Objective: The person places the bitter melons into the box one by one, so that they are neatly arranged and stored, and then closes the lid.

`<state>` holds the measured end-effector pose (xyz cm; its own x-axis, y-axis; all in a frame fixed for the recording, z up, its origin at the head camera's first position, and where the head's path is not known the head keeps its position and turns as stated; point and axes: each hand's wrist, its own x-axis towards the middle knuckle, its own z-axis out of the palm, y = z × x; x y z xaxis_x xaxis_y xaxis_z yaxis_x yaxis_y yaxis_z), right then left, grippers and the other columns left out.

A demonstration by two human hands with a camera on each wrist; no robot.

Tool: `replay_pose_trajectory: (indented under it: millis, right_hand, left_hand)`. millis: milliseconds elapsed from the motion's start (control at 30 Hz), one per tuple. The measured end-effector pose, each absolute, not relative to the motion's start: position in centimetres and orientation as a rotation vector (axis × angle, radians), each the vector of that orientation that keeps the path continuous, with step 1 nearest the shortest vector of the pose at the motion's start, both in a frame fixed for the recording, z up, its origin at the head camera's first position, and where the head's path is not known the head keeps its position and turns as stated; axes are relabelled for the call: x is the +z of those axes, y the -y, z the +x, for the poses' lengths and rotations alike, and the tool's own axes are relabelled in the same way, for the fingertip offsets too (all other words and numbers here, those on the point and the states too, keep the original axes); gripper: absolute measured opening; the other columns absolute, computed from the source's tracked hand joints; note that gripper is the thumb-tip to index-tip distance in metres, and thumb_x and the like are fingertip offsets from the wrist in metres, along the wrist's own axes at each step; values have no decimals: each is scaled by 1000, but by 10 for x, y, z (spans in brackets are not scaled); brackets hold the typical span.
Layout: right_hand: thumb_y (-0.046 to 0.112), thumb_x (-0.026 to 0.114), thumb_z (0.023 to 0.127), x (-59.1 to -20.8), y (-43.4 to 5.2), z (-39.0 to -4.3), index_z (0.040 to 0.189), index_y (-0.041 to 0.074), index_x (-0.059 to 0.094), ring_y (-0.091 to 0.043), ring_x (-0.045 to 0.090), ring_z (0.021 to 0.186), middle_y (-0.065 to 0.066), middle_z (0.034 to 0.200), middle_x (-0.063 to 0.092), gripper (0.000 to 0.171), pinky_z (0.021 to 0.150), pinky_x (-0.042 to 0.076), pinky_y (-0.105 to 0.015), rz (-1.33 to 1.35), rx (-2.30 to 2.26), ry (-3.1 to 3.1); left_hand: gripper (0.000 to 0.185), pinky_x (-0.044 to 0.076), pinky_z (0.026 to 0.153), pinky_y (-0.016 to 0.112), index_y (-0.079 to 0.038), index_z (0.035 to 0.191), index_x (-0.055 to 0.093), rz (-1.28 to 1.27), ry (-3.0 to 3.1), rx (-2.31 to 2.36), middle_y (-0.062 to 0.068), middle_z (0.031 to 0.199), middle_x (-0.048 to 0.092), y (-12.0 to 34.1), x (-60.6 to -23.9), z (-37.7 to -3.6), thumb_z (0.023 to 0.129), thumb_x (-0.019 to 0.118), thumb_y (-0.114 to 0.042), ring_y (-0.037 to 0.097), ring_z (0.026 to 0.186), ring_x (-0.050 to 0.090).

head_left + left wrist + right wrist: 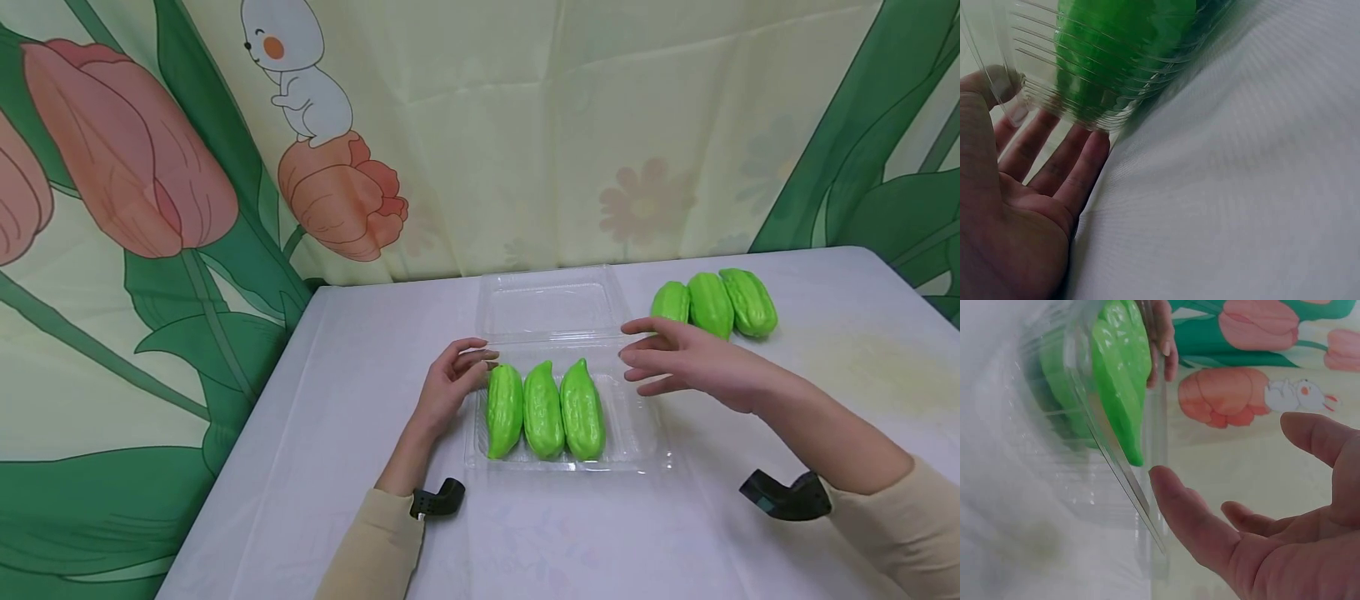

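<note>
A: Looking down from the head view, what was the left hand (455, 377) doing?

B: It rested at the left rear corner of the clear plastic tray (637, 433), fingers loosely curled against the rim. The left wrist view showed the fingers (1054, 162) lying nearly straight beside the ribbed wall, the thumb at the rim. Whether the thumb pinched the edge, I could not tell; it looked like a light touch, not a clench.

A: And the right hand (686, 362)?

B: It hovered above the right side of the tray, fingers spread and relaxed, holding nothing. The right wrist view showed the open palm, with a fingertip (1163, 478) close to the tray's edge but apart from it.

A: Where were the green gourds?

B: Three green gourds (545, 410) lay side by side in the left part of the tray, touching each other, tips pointing away from the person. The tray's right part was bare plastic. Its hinged lid (551, 304) lay open flat behind it on the table (337, 400).

A: Anything else about?

B: Three more gourds (714, 303) sat in a row at the far right of the white tablecloth, just beyond the right hand and well apart from the tray. A tulip-printed curtain (150, 167) hung behind the table.
</note>
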<state>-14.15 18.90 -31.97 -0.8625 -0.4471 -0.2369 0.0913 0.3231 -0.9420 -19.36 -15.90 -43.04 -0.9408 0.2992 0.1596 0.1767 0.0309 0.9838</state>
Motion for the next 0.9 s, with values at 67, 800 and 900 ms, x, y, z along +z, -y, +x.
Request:
replay_pose_trajectory:
  millis: [67,800,900]
  right_hand:
    - [27,60,103,-318,-193,-144,154,-3,21,-41,57,123,-32,145,41,71,94,54,-43,-307,-1555,-2161]
    - [26,52,107,-311,-246,-170,154,-6,19,-4,67,101,-31,144,41,66,87,52,-19,-239,-1513,-2372]
    - [26,51,108,-312,-252,-173,154,-8,17,-2,67,100,-32,146,38,67,87,52,-19,-222,-1520,-2370]
  left_hand:
    - [41,54,90,30,8,140,47,516,-2185,2074,26,130,62,159,-432,-194,101,57,-2,39,120,61]
    - [36,54,91,30,6,134,51,595,-2208,2139,21,128,65,157,-435,-193,100,59,-2,35,117,64]
    - [35,53,92,30,7,132,52,598,-2190,2160,23,129,64,154,-435,-193,99,59,0,35,117,64]
